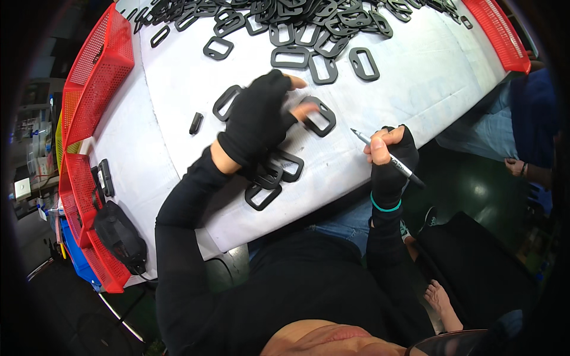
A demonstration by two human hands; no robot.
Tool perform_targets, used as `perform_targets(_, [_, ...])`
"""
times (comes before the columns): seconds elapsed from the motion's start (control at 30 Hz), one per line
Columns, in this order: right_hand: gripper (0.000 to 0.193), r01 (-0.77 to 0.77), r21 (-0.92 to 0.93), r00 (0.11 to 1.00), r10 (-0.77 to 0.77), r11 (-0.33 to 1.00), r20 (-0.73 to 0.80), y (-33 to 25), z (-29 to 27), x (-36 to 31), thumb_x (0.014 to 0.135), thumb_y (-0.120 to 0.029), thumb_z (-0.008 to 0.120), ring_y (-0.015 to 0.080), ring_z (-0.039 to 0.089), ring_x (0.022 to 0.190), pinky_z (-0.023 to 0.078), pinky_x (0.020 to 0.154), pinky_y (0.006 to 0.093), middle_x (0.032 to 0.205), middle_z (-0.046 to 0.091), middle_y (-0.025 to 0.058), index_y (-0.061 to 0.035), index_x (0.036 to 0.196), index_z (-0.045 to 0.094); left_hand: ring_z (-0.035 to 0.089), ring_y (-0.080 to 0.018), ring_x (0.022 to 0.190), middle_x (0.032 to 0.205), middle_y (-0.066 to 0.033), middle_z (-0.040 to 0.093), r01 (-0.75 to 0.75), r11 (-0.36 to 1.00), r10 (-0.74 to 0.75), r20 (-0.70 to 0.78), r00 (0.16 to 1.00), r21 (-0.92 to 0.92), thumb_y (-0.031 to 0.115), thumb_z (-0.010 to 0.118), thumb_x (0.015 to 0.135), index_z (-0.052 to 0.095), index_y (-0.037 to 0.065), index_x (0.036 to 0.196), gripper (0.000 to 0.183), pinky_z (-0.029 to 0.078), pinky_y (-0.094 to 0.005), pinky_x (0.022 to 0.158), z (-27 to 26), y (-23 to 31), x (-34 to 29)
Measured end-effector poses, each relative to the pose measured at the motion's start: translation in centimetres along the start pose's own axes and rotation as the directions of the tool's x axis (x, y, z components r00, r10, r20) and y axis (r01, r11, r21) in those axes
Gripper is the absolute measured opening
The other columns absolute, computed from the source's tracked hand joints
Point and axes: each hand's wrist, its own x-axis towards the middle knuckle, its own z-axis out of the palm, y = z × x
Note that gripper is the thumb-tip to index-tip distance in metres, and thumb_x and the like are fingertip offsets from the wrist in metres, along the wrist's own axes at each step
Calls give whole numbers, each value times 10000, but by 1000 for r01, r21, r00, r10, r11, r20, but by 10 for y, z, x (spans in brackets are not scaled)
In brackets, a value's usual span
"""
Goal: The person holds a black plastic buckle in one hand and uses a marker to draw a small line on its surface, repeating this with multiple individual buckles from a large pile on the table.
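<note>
My left hand (pixel 264 113), in a black fingerless glove, reaches over the white table (pixel 415 77) and its fingertips touch a black rectangular plastic frame (pixel 320 117) lying flat. The hand looks blurred. My right hand (pixel 389 154), gloved too with a teal band at the wrist, grips a black marker pen (pixel 386 155) with its tip pointing up and left, just right of that frame. Under my left forearm lies a small stack of similar black frames (pixel 274 178). A large heap of these frames (pixel 297 24) covers the far part of the table.
Red mesh baskets (pixel 98 65) line the left side and another red mesh basket (pixel 496 29) stands at the far right. A small black piece (pixel 196 123) lies alone at left. A black device with a cable (pixel 119 234) sits at the near left corner. Another person (pixel 528 130) sits at right.
</note>
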Motion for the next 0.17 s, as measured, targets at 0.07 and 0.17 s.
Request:
perform_targets(0.07, [149, -1, 15, 1000, 1, 1000, 23, 1, -2, 0, 779, -51, 616, 95, 497, 554, 413, 542, 233, 638, 574, 71, -16, 767, 471, 526, -287, 963, 1081, -158, 532, -253, 967, 251, 52, 967, 35, 360, 745, 688, 622, 85, 989, 425, 428, -373, 830, 6, 12, -4])
perform_targets(0.17, [159, -17, 10, 1000, 16, 1000, 19, 3, -3, -2, 783, -78, 627, 103, 514, 571, 438, 564, 242, 649, 585, 76, -17, 774, 480, 473, -356, 1092, 1237, -159, 479, -310, 950, 278, 333, 901, 45, 338, 744, 694, 574, 112, 1103, 497, 368, -409, 942, 0, 14, -1])
